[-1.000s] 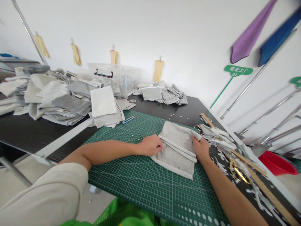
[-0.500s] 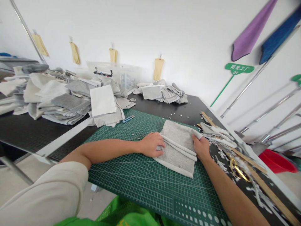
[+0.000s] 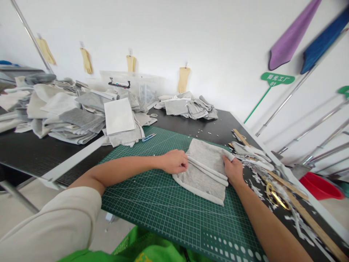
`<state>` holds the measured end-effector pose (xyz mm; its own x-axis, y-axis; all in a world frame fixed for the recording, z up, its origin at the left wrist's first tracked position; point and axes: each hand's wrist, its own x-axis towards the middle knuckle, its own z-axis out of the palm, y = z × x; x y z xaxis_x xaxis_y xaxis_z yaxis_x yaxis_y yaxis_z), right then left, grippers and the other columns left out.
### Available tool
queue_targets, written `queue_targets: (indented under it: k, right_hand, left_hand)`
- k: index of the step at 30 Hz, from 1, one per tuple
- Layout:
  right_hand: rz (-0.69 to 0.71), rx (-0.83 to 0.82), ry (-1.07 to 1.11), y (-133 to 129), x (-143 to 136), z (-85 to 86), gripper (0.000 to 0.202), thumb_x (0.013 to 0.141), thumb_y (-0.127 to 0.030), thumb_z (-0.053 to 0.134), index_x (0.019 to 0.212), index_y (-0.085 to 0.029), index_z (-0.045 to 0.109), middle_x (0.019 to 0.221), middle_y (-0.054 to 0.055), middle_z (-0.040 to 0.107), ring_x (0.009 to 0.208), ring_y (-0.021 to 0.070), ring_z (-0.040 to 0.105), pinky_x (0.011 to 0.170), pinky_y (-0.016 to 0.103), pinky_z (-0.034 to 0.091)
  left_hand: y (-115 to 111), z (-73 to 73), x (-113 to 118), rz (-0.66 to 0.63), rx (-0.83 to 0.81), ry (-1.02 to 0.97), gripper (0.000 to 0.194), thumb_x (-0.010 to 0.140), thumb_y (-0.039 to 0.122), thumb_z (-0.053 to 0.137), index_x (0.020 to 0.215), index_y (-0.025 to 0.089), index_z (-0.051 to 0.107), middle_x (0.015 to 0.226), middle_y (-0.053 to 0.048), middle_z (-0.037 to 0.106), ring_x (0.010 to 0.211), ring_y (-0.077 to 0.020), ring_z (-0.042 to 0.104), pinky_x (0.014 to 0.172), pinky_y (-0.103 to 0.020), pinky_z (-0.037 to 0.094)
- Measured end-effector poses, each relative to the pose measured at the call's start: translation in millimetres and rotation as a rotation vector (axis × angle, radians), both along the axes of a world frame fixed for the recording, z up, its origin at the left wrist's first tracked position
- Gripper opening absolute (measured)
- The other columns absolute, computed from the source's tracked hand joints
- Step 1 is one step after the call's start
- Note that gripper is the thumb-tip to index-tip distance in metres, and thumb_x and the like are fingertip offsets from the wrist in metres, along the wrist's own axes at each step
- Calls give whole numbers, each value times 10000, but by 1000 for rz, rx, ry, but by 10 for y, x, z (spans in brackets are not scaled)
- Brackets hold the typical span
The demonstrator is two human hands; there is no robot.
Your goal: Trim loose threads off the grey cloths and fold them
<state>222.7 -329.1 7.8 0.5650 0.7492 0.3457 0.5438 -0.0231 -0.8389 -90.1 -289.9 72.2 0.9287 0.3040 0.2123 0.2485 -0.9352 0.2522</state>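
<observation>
A light grey piece of knit fabric point(image 3: 204, 163) lies on the green cutting mat point(image 3: 163, 207), with a raised double seam running across its middle. At its left edge, by the end of that seam, my left hand point(image 3: 174, 162) is closed, its fingers pinching the fabric. My right hand point(image 3: 233, 169) grips the right edge, thumb on top and the other fingers hidden underneath. Between the two hands the cloth is spread fairly flat, with its lower left corner curled.
Blue thread snips point(image 3: 149, 137) lie at the mat's far edge. Heaped fabric point(image 3: 73, 112) covers the left, with another pile point(image 3: 188, 106) at the back. Gold-handled scissors point(image 3: 276, 196), wooden rulers point(image 3: 308, 214) and scraps lie right. A red bucket point(image 3: 320, 186) stands beyond.
My left hand has closed its fingers on the fabric's left edge and shifted slightly left and up. The lower left part of the cloth has been drawn leftward. My right hand has stayed in place.
</observation>
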Motion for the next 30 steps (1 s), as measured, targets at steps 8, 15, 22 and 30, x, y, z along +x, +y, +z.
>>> queue_targets:
  k: [8,15,22,30]
  right_hand:
    - [3,7,2,12,18,-37,435,724,-445,580,967,-107,709,812,67,710,752,230,620,670,318,465]
    - [-2,18,17,12,7,-36,432,724,-433,586,994,-117,705,876,76,714,819,245,634,721,332,477]
    - [9,19,18,18,22,-51,408,734,-422,589,992,-128,705,889,74,714,822,244,639,746,342,478]
    - [32,31,4,18,7,-28,440,745,-439,572,1022,-122,698,897,79,713,836,246,636,759,340,477]
  left_hand:
    - [4,71,-59,-134,139,85,80,750,253,603,773,233,677,808,-15,662,878,-179,542,904,-340,335]
    - [-71,-18,-34,-169,301,144,145,777,247,541,682,197,638,762,-53,640,842,-206,535,883,-372,351]
    - [49,-5,-22,-61,-5,-13,132,826,240,531,817,200,657,841,-22,649,892,-164,540,782,-264,420]
    - [-295,142,235,-165,30,-106,123,833,218,527,852,187,644,889,-16,661,918,-147,570,795,-250,428]
